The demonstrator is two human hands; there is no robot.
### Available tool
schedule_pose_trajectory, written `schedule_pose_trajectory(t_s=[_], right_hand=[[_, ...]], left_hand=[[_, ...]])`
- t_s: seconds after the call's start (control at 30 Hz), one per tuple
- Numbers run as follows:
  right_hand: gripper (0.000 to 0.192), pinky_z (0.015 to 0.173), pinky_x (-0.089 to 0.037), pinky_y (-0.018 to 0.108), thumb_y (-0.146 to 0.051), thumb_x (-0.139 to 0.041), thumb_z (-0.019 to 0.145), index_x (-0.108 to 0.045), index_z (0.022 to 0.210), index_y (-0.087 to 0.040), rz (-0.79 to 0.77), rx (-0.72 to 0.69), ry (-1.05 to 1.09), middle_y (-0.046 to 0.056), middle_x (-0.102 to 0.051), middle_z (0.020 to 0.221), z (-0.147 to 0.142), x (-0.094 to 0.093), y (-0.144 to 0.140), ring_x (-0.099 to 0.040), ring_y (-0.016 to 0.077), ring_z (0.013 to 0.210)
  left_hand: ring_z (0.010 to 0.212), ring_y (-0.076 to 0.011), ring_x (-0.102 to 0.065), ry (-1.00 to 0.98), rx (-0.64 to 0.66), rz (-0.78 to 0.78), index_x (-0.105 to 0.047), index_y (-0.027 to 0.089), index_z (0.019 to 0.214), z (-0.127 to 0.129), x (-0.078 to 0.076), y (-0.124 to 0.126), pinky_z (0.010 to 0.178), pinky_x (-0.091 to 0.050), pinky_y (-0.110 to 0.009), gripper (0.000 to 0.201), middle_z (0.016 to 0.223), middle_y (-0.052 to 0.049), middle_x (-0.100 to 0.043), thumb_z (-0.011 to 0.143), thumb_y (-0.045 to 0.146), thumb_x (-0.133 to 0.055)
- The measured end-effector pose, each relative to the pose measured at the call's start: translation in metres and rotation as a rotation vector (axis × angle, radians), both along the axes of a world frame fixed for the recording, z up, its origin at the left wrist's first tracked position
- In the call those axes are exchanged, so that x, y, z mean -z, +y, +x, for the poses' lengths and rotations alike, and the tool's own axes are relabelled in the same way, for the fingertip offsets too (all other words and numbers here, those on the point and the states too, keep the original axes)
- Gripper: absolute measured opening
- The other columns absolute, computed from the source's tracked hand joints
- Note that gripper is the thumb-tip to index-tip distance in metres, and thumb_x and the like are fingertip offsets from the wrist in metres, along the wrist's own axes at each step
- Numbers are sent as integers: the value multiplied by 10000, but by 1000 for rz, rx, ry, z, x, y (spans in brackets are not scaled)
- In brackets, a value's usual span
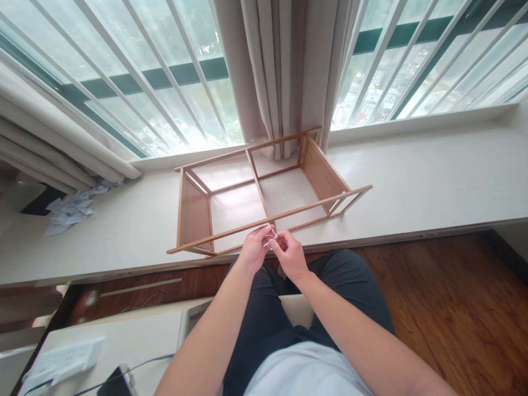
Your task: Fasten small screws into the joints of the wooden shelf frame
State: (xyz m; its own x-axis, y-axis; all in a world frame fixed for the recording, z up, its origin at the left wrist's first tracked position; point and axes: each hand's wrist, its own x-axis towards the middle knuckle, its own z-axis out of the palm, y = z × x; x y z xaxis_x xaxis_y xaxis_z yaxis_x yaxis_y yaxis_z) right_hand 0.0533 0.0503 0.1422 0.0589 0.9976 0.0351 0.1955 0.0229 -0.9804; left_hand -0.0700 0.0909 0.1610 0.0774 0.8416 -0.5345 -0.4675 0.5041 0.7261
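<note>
Pinching something small [270,235], perhaps metal, between both hands.

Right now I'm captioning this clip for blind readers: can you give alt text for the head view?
Seen from above, a seated person's left hand and right hand meet, pinching a small metal part beside a wooden shelf frame lying on its side on a pale window ledge. Curtains hang behind; crumpled paper lies far left.

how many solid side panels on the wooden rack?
2. Left panel at the rack's left end; right panel at its right end, by the curtain. Both hands meet at the front rail.
</note>
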Motion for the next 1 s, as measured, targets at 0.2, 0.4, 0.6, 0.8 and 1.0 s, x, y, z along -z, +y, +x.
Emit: schedule_pose_trajectory(t_s=[0.2,0.4,0.6,0.8,1.0], right_hand=[[235,645,-458,284,-468,-620,930,-609,935,-234,13,13,-30,-5,-667,736,1,3,-2,-600,179,636],[234,652,-461,274,-465,-617,937,-612,935,-231,33,10,-67,-4,-675,746,2,3,0,-613,175,649],[221,645,-427,263,-440,-605,952,-621,952,-219,90,40,-259,-9,-667,722,0,4,0,-616,174,644],[192,637,-363,265,-401,-617,972,-650,960,-213,228,88,-498,-7,-657,690,-2,15,0,-621,175,662],[192,638,-345,265,-394,-620,984,-656,988,-205,290,109,-536,-8,-661,692,-2,21,-1,-618,168,653]], left_hand=[[688,-122,-609,-9,7,0,-772,142,865,3,0,-1,645,-454,-235,369,730,-32,-681,616,364,-929],[681,-127,-612,3,9,15,-771,140,866,3,0,1,636,-468,-240,372,731,-31,-679,623,377,-924],[673,-120,-612,1,9,11,-764,128,866,1,2,2,610,-464,-228,375,734,-28,-678,615,355,-926],[657,-127,-610,-19,50,19,-758,131,872,-1,5,3,568,-442,-227,376,716,-25,-666,628,368,-918],[678,-124,-615,-11,47,27,-764,130,888,-2,6,4,551,-428,-208,385,740,-31,-675,629,368,-920]])
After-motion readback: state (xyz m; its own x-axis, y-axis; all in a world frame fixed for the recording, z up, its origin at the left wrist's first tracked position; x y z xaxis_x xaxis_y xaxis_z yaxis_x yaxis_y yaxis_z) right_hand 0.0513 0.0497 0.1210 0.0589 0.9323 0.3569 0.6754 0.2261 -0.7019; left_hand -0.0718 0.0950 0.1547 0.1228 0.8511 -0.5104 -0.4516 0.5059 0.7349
